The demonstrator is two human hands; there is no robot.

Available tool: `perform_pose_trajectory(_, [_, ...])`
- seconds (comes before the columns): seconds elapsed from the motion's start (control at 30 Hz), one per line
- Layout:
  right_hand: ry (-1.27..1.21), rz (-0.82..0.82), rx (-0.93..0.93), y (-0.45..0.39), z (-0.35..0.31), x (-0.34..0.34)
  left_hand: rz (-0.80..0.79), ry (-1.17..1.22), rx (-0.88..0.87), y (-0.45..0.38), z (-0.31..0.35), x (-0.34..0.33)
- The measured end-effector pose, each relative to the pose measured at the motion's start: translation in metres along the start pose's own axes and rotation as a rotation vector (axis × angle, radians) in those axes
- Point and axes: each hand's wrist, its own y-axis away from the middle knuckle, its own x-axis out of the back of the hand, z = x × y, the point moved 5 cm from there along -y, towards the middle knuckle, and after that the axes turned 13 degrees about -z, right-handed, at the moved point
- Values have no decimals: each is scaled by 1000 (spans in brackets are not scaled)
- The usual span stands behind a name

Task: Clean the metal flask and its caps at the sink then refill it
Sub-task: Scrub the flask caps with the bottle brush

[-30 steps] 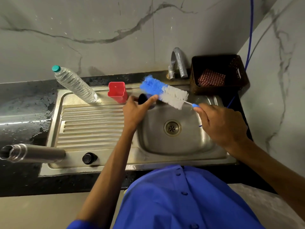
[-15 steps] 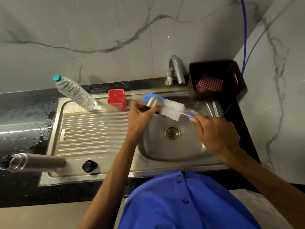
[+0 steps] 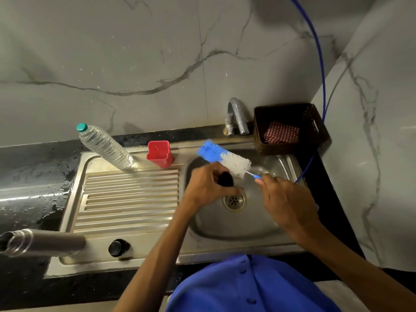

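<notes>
Over the sink basin (image 3: pixel 238 224) my left hand (image 3: pixel 207 188) grips a black flask cap (image 3: pixel 225 179), its dark underside turned toward me. My right hand (image 3: pixel 286 201) pinches the thin blue handle of a bottle brush (image 3: pixel 225 157) with blue and white bristles; the white bristles lie just above the cap. The open metal flask (image 3: pixel 45 243) lies on its side at the front left, mouth pointing left. A second black cap (image 3: pixel 118 247) sits on the sink's front rim beside it.
A clear plastic water bottle (image 3: pixel 105 146) with a green lid and a red cup (image 3: pixel 160 154) stand behind the ribbed drainboard (image 3: pixel 130 199). The tap (image 3: pixel 237 117) rises behind the basin. A dark basket (image 3: pixel 290 128) holds a checked cloth. A blue hose (image 3: pixel 320 70) runs down the right wall.
Both hands have dropped lower over the basin. The brush has come out from against the cap, and the cap's black side now faces me.
</notes>
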Motion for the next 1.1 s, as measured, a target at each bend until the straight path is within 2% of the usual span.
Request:
perform_pose_trajectory(0.07, [3, 15, 25, -2, -1, -1, 1, 96, -17, 3, 0, -10])
perform_pose_trajectory(0.17, [-2, 95, 6, 0, 4, 12, 155, 411, 101, 2, -22, 1])
perform_pose_trajectory(0.23, [-24, 119, 22, 2, 1, 15, 180, 586, 141, 6, -30, 4])
perform_pose_trajectory(0.4, [-127, 119, -42, 2, -3, -3, 6, 728, 41, 26, -3, -13])
perform_pose_trajectory(0.43, [-136, 107, -42, 3, -3, -7, 27, 811, 32, 29, 1, -10])
perform_pose_trajectory(0.5, [-168, 87, -14, 9, -4, -14, 171, 914, 57, 28, -4, 3])
perform_pose_trajectory(0.57, [-176, 93, 16, 14, -7, -12, 333, 821, 183, 25, -21, 15])
perform_pose_trajectory(0.63, [-161, 72, 8, 16, -12, -10, 402, 715, 328, 30, -36, 15])
perform_pose_trajectory(0.73, [-104, 67, -53, 14, -17, -12, 308, 676, 360, 39, -39, -4])
perform_pose_trajectory(0.8, [-117, 69, -61, 14, -19, -15, 150, 706, 267, 42, -30, -19])
perform_pose_trajectory(0.87, [-151, 102, -54, 12, -17, -10, 69, 739, 168, 42, -23, -26])
perform_pose_trajectory(0.93, [-178, 130, -36, 13, -18, -2, 135, 835, 144, 42, -28, -19])
perform_pose_trajectory(1.0, [-203, 142, -23, 16, -21, 3, 194, 1074, 183, 40, -40, -14])
perform_pose_trajectory(1.1, [-237, 177, -7, 25, -28, 5, 132, 1322, 106, 46, -32, -16])
